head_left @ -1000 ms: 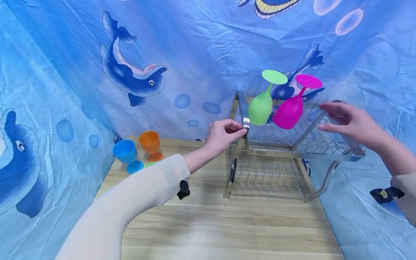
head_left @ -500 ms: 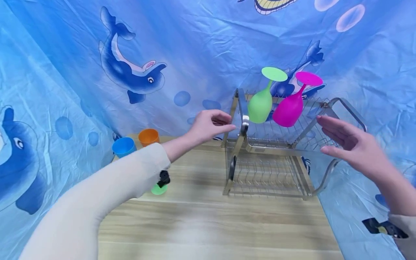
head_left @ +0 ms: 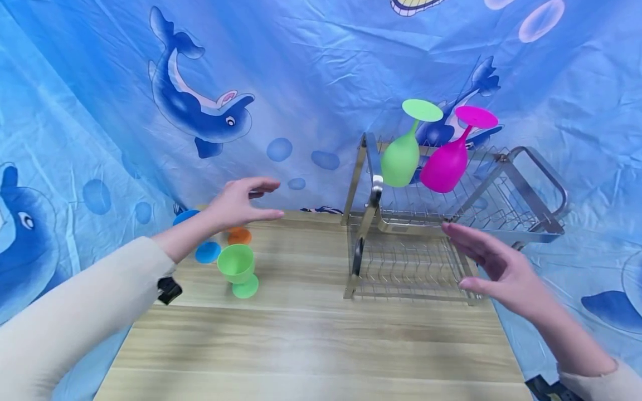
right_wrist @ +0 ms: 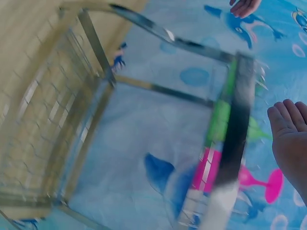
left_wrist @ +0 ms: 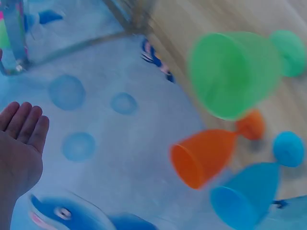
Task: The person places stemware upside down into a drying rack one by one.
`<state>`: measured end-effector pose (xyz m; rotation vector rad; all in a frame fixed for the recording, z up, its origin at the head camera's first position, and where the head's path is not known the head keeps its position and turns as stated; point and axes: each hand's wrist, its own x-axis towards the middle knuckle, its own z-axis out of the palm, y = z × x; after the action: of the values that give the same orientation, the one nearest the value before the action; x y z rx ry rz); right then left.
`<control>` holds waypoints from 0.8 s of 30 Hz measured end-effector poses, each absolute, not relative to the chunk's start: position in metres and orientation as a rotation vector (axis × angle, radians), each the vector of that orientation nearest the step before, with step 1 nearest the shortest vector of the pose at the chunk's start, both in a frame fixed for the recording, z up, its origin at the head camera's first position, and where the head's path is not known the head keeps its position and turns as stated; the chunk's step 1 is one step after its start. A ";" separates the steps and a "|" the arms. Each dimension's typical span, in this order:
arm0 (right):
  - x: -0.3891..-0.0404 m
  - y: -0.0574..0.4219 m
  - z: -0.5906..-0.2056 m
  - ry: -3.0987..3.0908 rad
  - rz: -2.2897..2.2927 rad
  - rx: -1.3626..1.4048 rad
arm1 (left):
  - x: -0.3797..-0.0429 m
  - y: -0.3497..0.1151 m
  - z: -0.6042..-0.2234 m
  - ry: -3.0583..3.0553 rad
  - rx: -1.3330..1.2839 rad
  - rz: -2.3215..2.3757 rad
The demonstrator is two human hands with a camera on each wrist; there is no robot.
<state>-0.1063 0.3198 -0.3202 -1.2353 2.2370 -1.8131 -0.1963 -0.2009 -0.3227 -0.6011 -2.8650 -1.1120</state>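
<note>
My left hand (head_left: 243,203) is in the air above the left rear of the table, thumb and fingers spread with nothing between them. Just below it stand a light green goblet (head_left: 237,263), an orange goblet (left_wrist: 204,155) and a blue goblet (left_wrist: 249,194), all upright; my forearm partly covers the last two in the head view. My right hand (head_left: 501,273), also holding nothing, hovers before the right part of a two-tier metal dish rack (head_left: 418,229). Upside down and tilted on its upper tier are a green goblet (head_left: 401,159) and a magenta goblet (head_left: 446,164).
The wooden table (head_left: 301,345) extends in front of the rack. A blue dolphin-print curtain (head_left: 311,83) hangs behind and at both sides. Curved metal handles (head_left: 544,175) rise from the rack's ends.
My left hand has let go of the rack's left end and moved left toward the upright goblets. My right hand has left the rack's right side, coming down and nearer. Both inverted goblets stay put.
</note>
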 end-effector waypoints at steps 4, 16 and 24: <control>-0.107 0.310 -0.343 2.193 -1.799 -1.263 | -0.181 -0.236 -0.342 -2.927 -0.575 -1.004; -0.107 0.279 -0.407 2.208 -1.659 -0.991 | -0.148 -0.289 -0.402 -3.040 -0.546 -0.835; -0.113 0.262 -0.443 2.169 -1.647 -0.875 | -0.137 -0.300 -0.439 -3.054 -0.460 -0.931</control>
<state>-0.1129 0.2624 -0.4427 -0.8746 2.1686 -1.6468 -0.1375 -0.3000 -0.4386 -0.4602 -3.0536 -0.9313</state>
